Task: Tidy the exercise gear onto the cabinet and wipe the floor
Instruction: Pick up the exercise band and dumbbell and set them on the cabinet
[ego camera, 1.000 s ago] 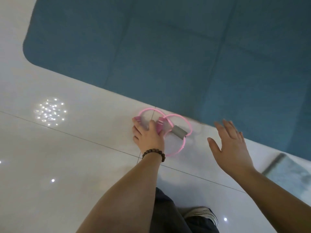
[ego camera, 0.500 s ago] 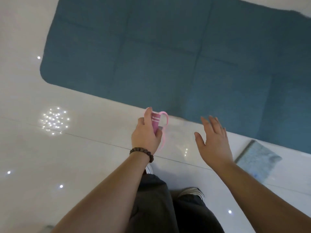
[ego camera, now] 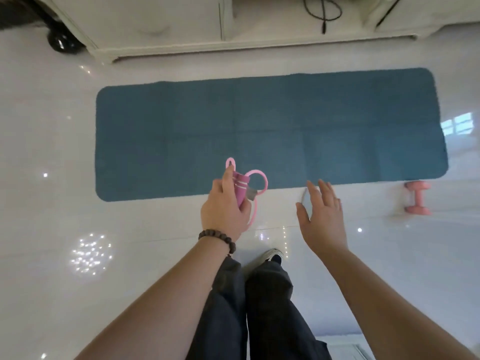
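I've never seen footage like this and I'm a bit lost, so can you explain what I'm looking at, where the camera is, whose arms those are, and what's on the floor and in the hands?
There is no machine here. The camera sits on a person's head and looks forward and down, so the two bare arms reaching in from below are that person's own; their dark trousers and a shoe show at the bottom.

The left hand, with a bead bracelet at its wrist, grips a pink skipping rope bundled up by its handles, loops sticking out. The right hand is open and holds nothing.

On the shiny white floor lies a long blue mat. A pink dumbbell lies on the floor just off its near right corner. Beyond the mat stands a white cabinet, with black cables hanging in front of it.
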A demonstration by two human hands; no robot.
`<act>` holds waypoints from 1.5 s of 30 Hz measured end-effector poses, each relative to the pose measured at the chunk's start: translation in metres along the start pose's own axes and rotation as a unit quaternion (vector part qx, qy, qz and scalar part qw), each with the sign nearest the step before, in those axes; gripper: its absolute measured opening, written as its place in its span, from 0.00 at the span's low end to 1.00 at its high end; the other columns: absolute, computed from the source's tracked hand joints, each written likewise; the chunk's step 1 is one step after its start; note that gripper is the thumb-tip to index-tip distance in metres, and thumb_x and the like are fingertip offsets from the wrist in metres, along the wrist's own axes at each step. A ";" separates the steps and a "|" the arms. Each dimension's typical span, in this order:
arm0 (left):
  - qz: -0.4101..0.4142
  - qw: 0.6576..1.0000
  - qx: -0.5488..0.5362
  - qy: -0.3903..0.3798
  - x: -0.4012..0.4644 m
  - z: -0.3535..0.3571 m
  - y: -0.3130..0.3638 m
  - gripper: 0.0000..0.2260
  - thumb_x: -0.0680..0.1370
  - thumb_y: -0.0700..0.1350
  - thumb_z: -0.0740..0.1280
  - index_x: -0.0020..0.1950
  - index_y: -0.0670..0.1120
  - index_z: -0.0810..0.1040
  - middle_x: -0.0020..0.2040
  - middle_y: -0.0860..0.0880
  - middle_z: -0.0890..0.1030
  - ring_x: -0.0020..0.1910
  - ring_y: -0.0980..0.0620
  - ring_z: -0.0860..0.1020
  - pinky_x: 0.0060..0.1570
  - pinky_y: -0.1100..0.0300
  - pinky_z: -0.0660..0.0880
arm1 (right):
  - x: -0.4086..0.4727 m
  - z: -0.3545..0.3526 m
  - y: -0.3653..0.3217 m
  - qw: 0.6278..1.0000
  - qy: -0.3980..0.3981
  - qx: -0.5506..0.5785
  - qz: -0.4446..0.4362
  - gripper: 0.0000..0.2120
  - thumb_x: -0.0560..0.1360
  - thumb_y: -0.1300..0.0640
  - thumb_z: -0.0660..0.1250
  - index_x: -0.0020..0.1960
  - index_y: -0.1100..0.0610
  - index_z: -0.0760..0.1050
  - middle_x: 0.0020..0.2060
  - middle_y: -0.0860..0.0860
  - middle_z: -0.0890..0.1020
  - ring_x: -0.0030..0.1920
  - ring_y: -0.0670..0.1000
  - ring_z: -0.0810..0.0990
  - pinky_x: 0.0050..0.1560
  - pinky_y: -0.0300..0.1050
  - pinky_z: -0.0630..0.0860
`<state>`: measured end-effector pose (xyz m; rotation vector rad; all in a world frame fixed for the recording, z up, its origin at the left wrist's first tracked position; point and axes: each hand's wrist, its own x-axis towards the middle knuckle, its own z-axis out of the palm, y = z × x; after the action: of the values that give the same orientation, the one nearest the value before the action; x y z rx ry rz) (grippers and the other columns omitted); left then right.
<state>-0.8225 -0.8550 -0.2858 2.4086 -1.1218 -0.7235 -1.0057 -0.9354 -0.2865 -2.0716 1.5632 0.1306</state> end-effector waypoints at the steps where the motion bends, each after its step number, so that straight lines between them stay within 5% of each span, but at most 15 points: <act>1: 0.023 1.000 0.003 -0.003 -0.005 -0.008 0.016 0.34 0.74 0.46 0.66 0.77 0.51 0.55 0.58 0.47 0.73 0.45 0.45 0.78 0.35 0.56 0.72 | -0.011 -0.016 0.004 1.000 0.015 0.005 0.013 0.25 0.80 0.51 0.57 0.75 0.54 0.59 0.76 0.55 0.58 0.77 0.54 0.50 0.75 0.55 0.50; 15: 0.163 0.984 0.048 -0.058 -0.082 0.020 0.217 0.34 0.74 0.46 0.66 0.77 0.51 0.55 0.61 0.44 0.71 0.51 0.41 0.77 0.41 0.49 0.76 | -0.129 -0.159 0.172 0.973 0.159 0.047 0.160 0.25 0.79 0.52 0.60 0.74 0.57 0.62 0.74 0.59 0.62 0.75 0.60 0.56 0.72 0.59 0.57; 28: 0.147 0.987 0.055 -0.036 -0.148 0.170 0.419 0.30 0.73 0.46 0.66 0.75 0.50 0.60 0.59 0.44 0.73 0.49 0.39 0.77 0.40 0.47 0.77 | -0.139 -0.256 0.406 0.970 0.126 0.088 0.190 0.26 0.81 0.51 0.56 0.76 0.54 0.55 0.76 0.55 0.56 0.76 0.55 0.50 0.75 0.51 0.47; 45: 0.095 0.993 0.054 -0.047 -0.062 0.301 0.537 0.32 0.73 0.45 0.67 0.76 0.50 0.59 0.59 0.43 0.73 0.49 0.39 0.77 0.40 0.48 0.75 | 0.006 -0.295 0.543 0.980 0.042 0.069 0.184 0.25 0.81 0.51 0.56 0.76 0.53 0.56 0.76 0.54 0.56 0.77 0.53 0.48 0.75 0.52 0.47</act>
<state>-1.3508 -1.1688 -0.2183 2.3332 -1.4407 -0.7348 -1.5714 -1.1789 -0.2307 -1.6845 1.9376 0.0653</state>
